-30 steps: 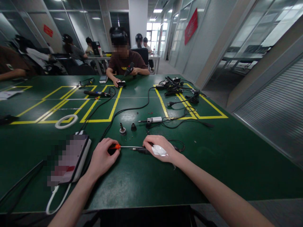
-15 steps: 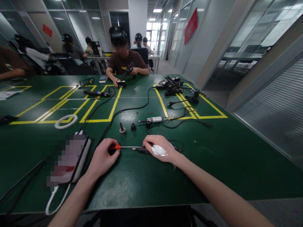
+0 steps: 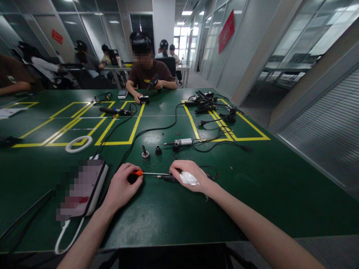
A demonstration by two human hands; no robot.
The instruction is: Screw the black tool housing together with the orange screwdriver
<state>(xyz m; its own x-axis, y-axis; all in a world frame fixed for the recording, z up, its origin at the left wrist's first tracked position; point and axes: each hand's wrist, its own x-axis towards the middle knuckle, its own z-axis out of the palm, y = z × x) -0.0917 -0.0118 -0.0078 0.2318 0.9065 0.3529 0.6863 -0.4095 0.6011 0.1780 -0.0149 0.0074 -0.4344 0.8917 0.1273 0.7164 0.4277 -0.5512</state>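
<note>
My left hand (image 3: 125, 186) is closed around the orange handle of a screwdriver (image 3: 154, 173), which lies level just above the green table. Its thin metal shaft points right and ends at the pinched fingertips of my right hand (image 3: 189, 175), which has a white patch taped to its back. Beneath that hand lies a black pen-shaped tool (image 3: 168, 178) with a thin metal tip toward the left; its middle is hidden. Beyond my hands stand a metal-based nozzle part (image 3: 145, 154) and a small black collar (image 3: 158, 150). Several tiny screws (image 3: 154, 164) lie near them.
A silver cylindrical part (image 3: 183, 142) with wires lies farther back. At left are a phone-like device (image 3: 84, 190) with a white strap and a white ring (image 3: 79, 144). Tangled black cables (image 3: 206, 100) lie back right. A co-worker (image 3: 151, 74) sits opposite, holding a dark tool.
</note>
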